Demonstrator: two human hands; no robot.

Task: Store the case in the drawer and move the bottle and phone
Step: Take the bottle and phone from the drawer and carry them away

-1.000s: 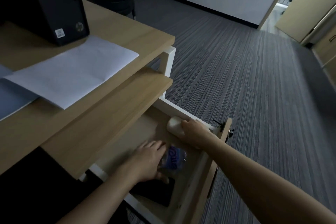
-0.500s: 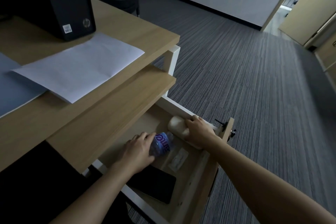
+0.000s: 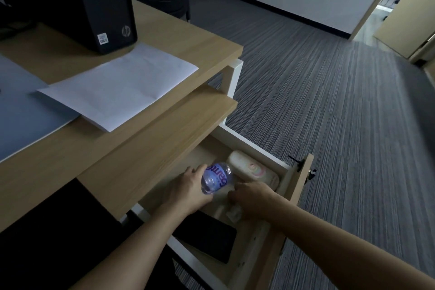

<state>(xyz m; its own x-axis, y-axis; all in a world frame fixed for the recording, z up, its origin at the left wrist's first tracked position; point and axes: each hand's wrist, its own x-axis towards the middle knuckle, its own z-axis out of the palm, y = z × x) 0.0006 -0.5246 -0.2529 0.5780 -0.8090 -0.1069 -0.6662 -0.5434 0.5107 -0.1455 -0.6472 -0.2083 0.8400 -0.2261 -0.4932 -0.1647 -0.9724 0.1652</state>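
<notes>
The wooden drawer [image 3: 297,179] under the desk stands pulled out. A cream case [image 3: 249,168] with a pink and green print lies along its far right side, with no hand on it. My left hand [image 3: 188,192] is shut on a small clear bottle [image 3: 215,178] with a blue label and holds it tilted above the drawer floor. My right hand [image 3: 253,196] hovers low over the drawer just right of the bottle, fingers curled over a small white packet [image 3: 234,212]. A black phone [image 3: 207,238] lies flat at the drawer's near left, partly under my left forearm.
A black computer tower [image 3: 98,2], a white sheet [image 3: 120,85] and a grey mat [image 3: 18,106] sit on the desk [image 3: 200,47] above the drawer. A pull-out shelf [image 3: 164,139] overhangs the drawer's left half. Striped grey carpet [image 3: 329,101] spreads to the right.
My right hand let go of the case and drew back toward the middle of the drawer. My left hand lifted the bottle up off the drawer floor.
</notes>
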